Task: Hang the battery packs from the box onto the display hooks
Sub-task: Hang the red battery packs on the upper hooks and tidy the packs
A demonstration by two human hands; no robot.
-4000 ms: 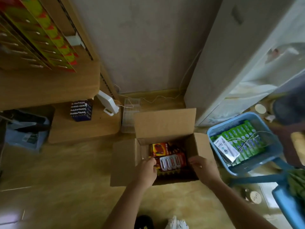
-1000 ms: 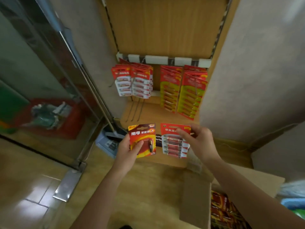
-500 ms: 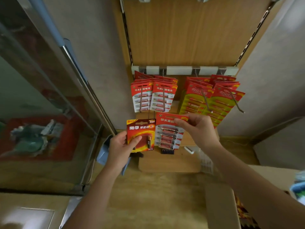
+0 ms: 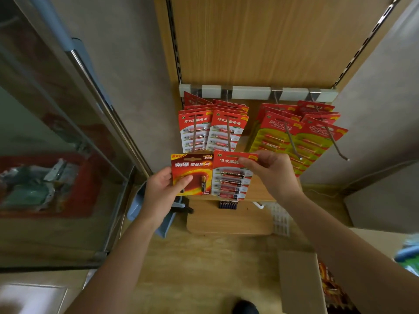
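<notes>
A battery pack in each hand, below the hooks.

My left hand [image 4: 162, 193] grips the red pack [image 4: 191, 174]; my right hand [image 4: 273, 173] pinches the white pack [image 4: 231, 180] beside it.

Both hands are out of the box [image 4: 297, 284] and raised before the hooks [image 4: 227, 132]. The left hand [image 4: 162, 191] now holds a red pack [image 4: 192, 174]; the right hand [image 4: 272, 173] lifts a white pack [image 4: 231, 177] closer beneath the hanging rows.

Red-orange battery pack [image 4: 192, 175]; red-yellow hanging packs [image 4: 294, 141].
</notes>
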